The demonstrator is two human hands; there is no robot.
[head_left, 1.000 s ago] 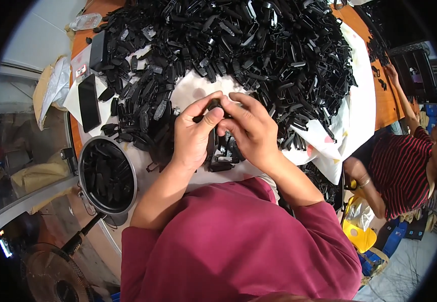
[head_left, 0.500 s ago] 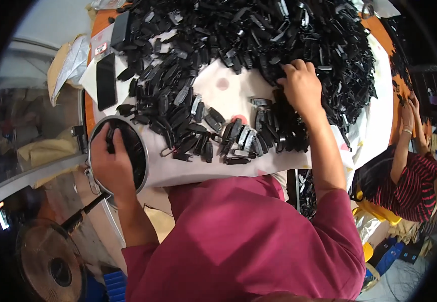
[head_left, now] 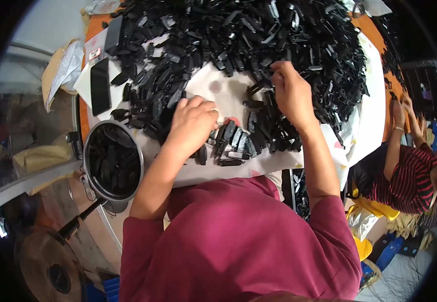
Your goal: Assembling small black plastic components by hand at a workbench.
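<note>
My left hand [head_left: 193, 123] is over small black plastic parts at the near left of the bare cloth patch. Its fingers are curled together, and what lies under them is hidden. At the right of the patch, my right hand [head_left: 294, 95] reaches to the edge of the heap with bent, closed fingers; I cannot make out what is in them. A blurred dark part [head_left: 255, 89] shows just left of it. Several grey and black parts [head_left: 236, 138] lie in a loose row on the near side. The large heap of black plastic parts [head_left: 213, 30] spreads beyond both hands.
A round metal-rimmed pot [head_left: 142, 166] with black parts inside stands at the table's left edge. Near it lie a dark phone [head_left: 100, 86] and a dark box [head_left: 114, 35]. A fan [head_left: 57, 277] is at lower left. Another person [head_left: 405, 176] works at right.
My left hand has left the pot and moved right onto the parts beside the cloth patch, uncovering the pot's contents. My right hand has shifted slightly, and a blurred part now shows beside it.
</note>
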